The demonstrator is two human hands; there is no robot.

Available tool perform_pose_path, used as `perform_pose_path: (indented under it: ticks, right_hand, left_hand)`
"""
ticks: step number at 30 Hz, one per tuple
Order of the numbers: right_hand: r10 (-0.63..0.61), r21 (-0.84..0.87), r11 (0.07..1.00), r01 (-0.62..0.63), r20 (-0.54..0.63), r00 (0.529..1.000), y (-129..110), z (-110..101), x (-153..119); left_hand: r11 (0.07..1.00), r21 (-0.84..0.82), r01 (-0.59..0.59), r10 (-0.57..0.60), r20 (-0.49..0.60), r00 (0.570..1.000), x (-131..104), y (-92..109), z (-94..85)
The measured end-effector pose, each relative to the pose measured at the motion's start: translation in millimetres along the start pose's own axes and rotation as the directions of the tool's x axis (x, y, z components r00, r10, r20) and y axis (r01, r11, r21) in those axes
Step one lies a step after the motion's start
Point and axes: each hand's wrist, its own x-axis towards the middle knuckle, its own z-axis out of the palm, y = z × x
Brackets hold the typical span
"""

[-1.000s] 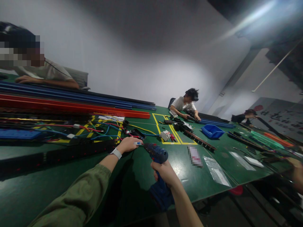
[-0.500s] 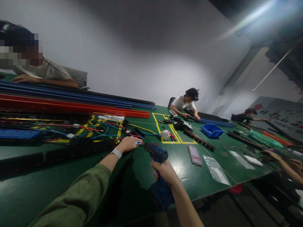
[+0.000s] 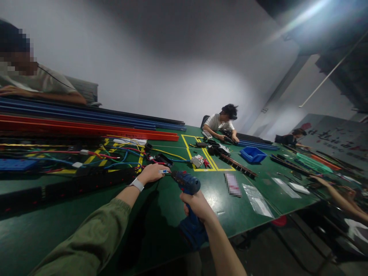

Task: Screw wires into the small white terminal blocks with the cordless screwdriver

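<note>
My right hand (image 3: 198, 205) is wrapped round the handle of a blue cordless drill (image 3: 188, 182), whose chuck points left. Just in front of the drill's tip, my left hand (image 3: 151, 173) pinches a small white and blue part (image 3: 164, 171), too small to name exactly. The bit and the part are close together; I cannot tell whether they touch. Behind my left hand lie a black housing (image 3: 163, 160) and loose coloured wires (image 3: 126, 156). A long black strip (image 3: 86, 184) lies to the left of my left wrist.
Blue rails (image 3: 115, 117) and orange channels (image 3: 100, 131) lie along the back left of the green table (image 3: 212, 226). White connectors (image 3: 197, 161) sit beyond the drill. A blue bin (image 3: 253, 155) and plastic bags (image 3: 257, 200) are to the right. Several co-workers sit around the table.
The whole view has shifted slightly, so the scene sits a little further left. Both hands keep their hold on the drill and the small part.
</note>
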Motion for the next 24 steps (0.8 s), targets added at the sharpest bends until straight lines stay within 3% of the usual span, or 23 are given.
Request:
perform_pose_path:
  ticks: [24]
  right_hand:
    - [-0.011,0.012,1.000,0.011,0.002,1.000,0.5,1.0,0.6]
  left_hand:
    - [1.000,0.013,0.020,-0.020,-0.013,1.000,-2.1,5.6,-3.4]
